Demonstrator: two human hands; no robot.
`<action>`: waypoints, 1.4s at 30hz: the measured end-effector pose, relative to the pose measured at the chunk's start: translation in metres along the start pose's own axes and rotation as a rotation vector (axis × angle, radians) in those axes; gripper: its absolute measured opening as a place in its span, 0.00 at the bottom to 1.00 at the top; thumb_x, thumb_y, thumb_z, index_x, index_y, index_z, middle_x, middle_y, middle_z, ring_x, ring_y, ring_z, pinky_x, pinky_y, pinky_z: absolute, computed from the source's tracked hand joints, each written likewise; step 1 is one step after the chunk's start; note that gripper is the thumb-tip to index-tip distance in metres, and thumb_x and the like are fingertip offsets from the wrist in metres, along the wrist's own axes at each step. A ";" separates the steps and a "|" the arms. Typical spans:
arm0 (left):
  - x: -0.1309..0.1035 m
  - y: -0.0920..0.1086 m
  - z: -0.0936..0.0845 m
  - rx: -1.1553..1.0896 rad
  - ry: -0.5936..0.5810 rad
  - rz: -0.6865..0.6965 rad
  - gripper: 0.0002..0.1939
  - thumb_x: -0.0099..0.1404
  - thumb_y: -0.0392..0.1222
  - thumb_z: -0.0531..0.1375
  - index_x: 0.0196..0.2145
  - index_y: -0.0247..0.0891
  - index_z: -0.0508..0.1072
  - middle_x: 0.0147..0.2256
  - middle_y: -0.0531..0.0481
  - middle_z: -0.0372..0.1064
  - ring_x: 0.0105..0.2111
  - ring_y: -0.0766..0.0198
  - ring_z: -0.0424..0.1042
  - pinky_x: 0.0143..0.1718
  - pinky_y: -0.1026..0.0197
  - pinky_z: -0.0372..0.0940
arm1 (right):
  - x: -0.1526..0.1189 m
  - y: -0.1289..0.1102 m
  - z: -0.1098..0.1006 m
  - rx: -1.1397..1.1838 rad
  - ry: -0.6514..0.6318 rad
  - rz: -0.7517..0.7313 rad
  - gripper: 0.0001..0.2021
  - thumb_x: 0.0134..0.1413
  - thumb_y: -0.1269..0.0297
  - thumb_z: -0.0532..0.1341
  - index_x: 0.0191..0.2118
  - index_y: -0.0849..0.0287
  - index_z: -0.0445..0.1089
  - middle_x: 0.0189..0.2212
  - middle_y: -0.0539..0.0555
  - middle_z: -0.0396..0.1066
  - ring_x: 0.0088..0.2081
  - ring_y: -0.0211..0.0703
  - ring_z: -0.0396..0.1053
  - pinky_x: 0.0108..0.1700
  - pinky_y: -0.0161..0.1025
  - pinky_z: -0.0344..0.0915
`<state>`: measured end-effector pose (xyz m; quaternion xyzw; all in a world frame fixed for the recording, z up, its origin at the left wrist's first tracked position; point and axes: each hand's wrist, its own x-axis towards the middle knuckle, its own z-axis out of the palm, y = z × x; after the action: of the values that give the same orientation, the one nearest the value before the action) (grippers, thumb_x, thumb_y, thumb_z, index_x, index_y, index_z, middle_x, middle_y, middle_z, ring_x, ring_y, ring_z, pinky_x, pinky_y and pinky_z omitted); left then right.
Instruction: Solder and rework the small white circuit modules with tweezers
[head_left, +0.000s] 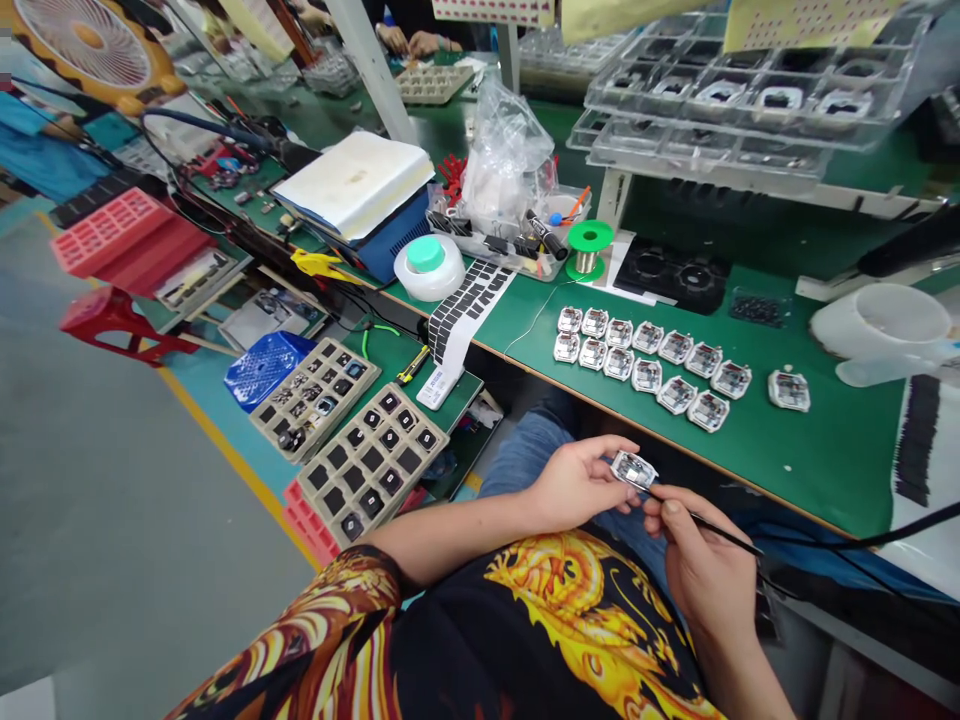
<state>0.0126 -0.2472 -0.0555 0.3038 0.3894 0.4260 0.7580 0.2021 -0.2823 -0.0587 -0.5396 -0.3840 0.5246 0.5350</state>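
My left hand [577,482] holds a small clear plastic part [634,469] by its fingertips, just below the edge of the green bench [825,450]. My right hand [701,560] grips a thin black tool [720,535] with a cable running off to the right; its tip touches the part. Several like parts [649,362] lie in two rows on the bench above my hands, and one more part [789,390] sits apart to the right.
A strip of black pads [469,310], a white tape roll with green cap [429,266], a green solder spool [589,245] and a white cup [877,325] stand on the bench. Trays of parts [371,465] lie left; clear trays [750,100] are stacked behind. Another person's hands [409,40] are far back.
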 end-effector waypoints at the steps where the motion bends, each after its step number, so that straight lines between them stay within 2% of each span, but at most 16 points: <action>1: -0.001 0.001 0.000 0.000 -0.004 0.000 0.37 0.59 0.40 0.79 0.63 0.33 0.76 0.37 0.49 0.83 0.33 0.65 0.82 0.40 0.60 0.78 | 0.000 0.001 0.000 -0.022 -0.002 -0.020 0.12 0.60 0.53 0.79 0.44 0.54 0.88 0.32 0.56 0.85 0.27 0.42 0.79 0.29 0.38 0.78; 7: -0.001 0.001 0.000 0.015 -0.018 -0.006 0.38 0.59 0.42 0.80 0.64 0.34 0.76 0.38 0.48 0.83 0.34 0.64 0.82 0.41 0.59 0.77 | -0.004 0.002 -0.004 -0.114 -0.016 -0.122 0.11 0.62 0.54 0.78 0.45 0.53 0.88 0.36 0.55 0.85 0.30 0.44 0.81 0.31 0.40 0.80; 14: -0.001 0.004 -0.002 -0.016 -0.011 0.019 0.35 0.58 0.39 0.79 0.61 0.34 0.77 0.40 0.47 0.83 0.34 0.62 0.84 0.38 0.61 0.79 | -0.007 -0.013 -0.003 -0.236 -0.142 -0.250 0.05 0.68 0.61 0.73 0.46 0.48 0.89 0.40 0.55 0.86 0.34 0.46 0.83 0.36 0.42 0.83; 17: -0.009 0.012 -0.002 -0.015 0.010 0.026 0.32 0.59 0.39 0.80 0.59 0.36 0.78 0.42 0.47 0.84 0.37 0.61 0.85 0.40 0.60 0.81 | -0.008 -0.021 0.001 -0.233 -0.148 -0.277 0.05 0.70 0.61 0.72 0.45 0.47 0.89 0.38 0.54 0.85 0.32 0.44 0.81 0.35 0.43 0.82; 22: -0.014 0.021 -0.005 0.056 0.063 0.061 0.31 0.61 0.39 0.80 0.59 0.39 0.78 0.44 0.49 0.84 0.39 0.60 0.88 0.40 0.60 0.84 | -0.003 -0.028 0.001 -0.279 -0.114 -0.365 0.06 0.70 0.60 0.71 0.47 0.48 0.88 0.38 0.54 0.86 0.35 0.46 0.83 0.37 0.43 0.82; 31: -0.018 0.025 0.000 0.105 0.027 0.130 0.27 0.65 0.35 0.78 0.59 0.39 0.80 0.45 0.49 0.87 0.39 0.63 0.88 0.41 0.63 0.84 | -0.002 -0.032 0.005 -0.279 -0.168 -0.451 0.07 0.71 0.66 0.70 0.48 0.51 0.87 0.39 0.53 0.88 0.35 0.41 0.84 0.42 0.41 0.83; 37: -0.016 0.026 0.002 0.128 0.052 0.150 0.26 0.64 0.34 0.78 0.57 0.39 0.79 0.45 0.49 0.86 0.38 0.62 0.88 0.40 0.63 0.85 | 0.001 -0.040 -0.001 -0.436 -0.166 -0.653 0.10 0.68 0.70 0.68 0.49 0.51 0.86 0.39 0.53 0.88 0.38 0.43 0.85 0.44 0.42 0.83; 42: -0.016 0.026 0.004 0.155 0.054 0.161 0.24 0.64 0.35 0.78 0.55 0.39 0.79 0.43 0.50 0.86 0.38 0.62 0.88 0.42 0.63 0.85 | 0.001 -0.043 -0.008 -0.538 -0.208 -0.708 0.13 0.68 0.71 0.66 0.51 0.50 0.85 0.41 0.54 0.86 0.40 0.43 0.84 0.45 0.43 0.83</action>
<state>-0.0002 -0.2504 -0.0276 0.3804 0.4157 0.4621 0.6848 0.2160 -0.2770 -0.0174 -0.4392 -0.7193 0.2423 0.4806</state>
